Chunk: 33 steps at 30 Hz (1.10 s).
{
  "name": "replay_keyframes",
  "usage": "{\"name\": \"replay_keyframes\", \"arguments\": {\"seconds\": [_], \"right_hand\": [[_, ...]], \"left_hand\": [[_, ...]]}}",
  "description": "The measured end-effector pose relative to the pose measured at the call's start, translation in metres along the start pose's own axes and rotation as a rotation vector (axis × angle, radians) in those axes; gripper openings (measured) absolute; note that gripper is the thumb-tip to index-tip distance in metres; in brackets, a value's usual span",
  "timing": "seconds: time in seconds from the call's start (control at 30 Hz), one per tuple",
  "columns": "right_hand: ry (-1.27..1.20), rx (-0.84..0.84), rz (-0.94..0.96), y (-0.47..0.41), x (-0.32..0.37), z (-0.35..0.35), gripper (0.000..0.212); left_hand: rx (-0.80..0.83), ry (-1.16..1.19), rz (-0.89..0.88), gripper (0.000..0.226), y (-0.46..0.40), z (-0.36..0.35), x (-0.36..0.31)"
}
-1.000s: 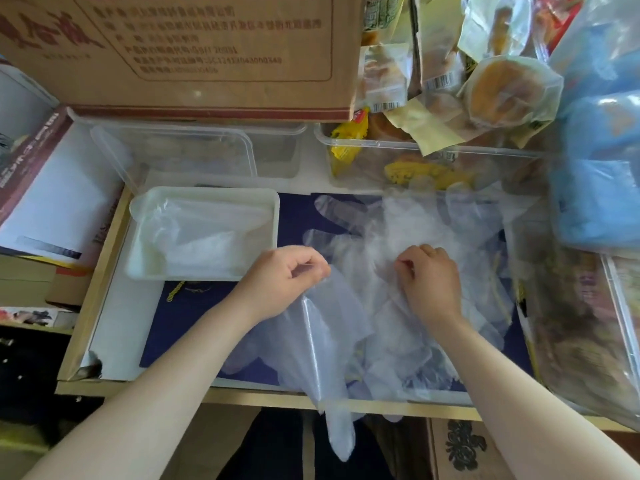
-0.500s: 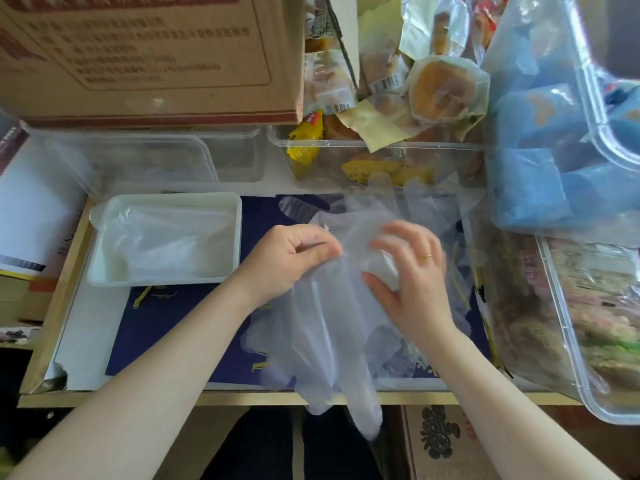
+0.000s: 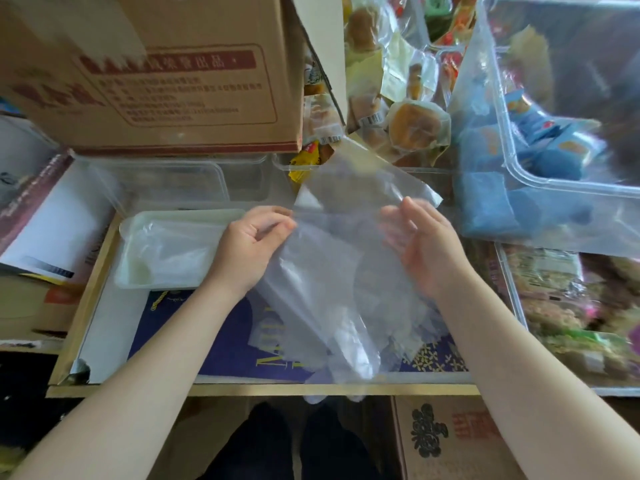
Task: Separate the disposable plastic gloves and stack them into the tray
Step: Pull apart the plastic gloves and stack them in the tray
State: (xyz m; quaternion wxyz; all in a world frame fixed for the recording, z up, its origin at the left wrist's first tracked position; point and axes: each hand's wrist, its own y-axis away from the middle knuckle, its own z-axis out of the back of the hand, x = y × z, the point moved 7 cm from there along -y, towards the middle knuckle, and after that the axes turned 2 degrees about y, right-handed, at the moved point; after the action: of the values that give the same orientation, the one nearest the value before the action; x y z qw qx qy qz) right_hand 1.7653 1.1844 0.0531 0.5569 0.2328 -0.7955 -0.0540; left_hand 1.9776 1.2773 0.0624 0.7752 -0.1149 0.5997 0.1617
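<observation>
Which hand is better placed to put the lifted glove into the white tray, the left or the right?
Probably the left. The left hand pinches the lifted glove at its edge and sits right beside the white tray, which lies on its side. The right hand is open, behind the film, farther from the tray.

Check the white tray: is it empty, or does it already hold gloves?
Not empty. The white tray already holds crumpled clear plastic gloves lying inside its rim; how many cannot be told.

Daylit wood-edged shelf (image 3: 86, 299) w/ cardboard box (image 3: 166, 81), clear bins (image 3: 540, 188), maybe snacks.
</observation>
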Motion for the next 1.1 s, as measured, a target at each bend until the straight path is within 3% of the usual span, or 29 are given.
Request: {"name": "replay_keyframes", "arguments": {"seconds": [0.1, 0.2, 0.3, 0.4, 0.57, 0.73, 0.97, 1.1], "right_hand": [[0.129, -0.132, 0.02, -0.001, 0.014, 0.006, 0.03], [0.005, -0.237, -0.032, 0.0, 0.021, 0.014, 0.024], [-0.186, -0.206, -0.045, 0.007, 0.031, 0.007, 0.017], [-0.042, -0.156, 0.113, 0.021, 0.053, -0.004, 0.024], [0.489, -0.016, 0.436, 0.046, 0.055, -0.044, 0.023], [1.004, 0.036, 0.581, 0.054, 0.032, -0.077, 0.022], [1.05, 0.121, 0.614, 0.056, 0.017, -0.083, 0.009], [1.043, 0.225, 0.65, 0.059, 0.016, -0.083, 0.024]], "left_hand": [[-0.192, -0.094, 0.072, 0.02, 0.003, 0.029, 0.002], [-0.38, -0.133, 0.11, 0.016, 0.007, 0.053, -0.004], [-0.512, -0.073, 0.122, 0.015, 0.009, 0.063, -0.013], [-0.567, 0.077, 0.148, 0.013, 0.008, 0.06, -0.017], [-0.358, 0.27, 0.124, 0.019, 0.006, 0.01, -0.033], [-0.112, 0.337, 0.128, 0.031, 0.016, -0.04, -0.05], [0.02, 0.385, 0.175, 0.031, 0.022, -0.054, -0.048], [0.18, 0.458, 0.155, 0.064, 0.024, -0.058, -0.048]]}}
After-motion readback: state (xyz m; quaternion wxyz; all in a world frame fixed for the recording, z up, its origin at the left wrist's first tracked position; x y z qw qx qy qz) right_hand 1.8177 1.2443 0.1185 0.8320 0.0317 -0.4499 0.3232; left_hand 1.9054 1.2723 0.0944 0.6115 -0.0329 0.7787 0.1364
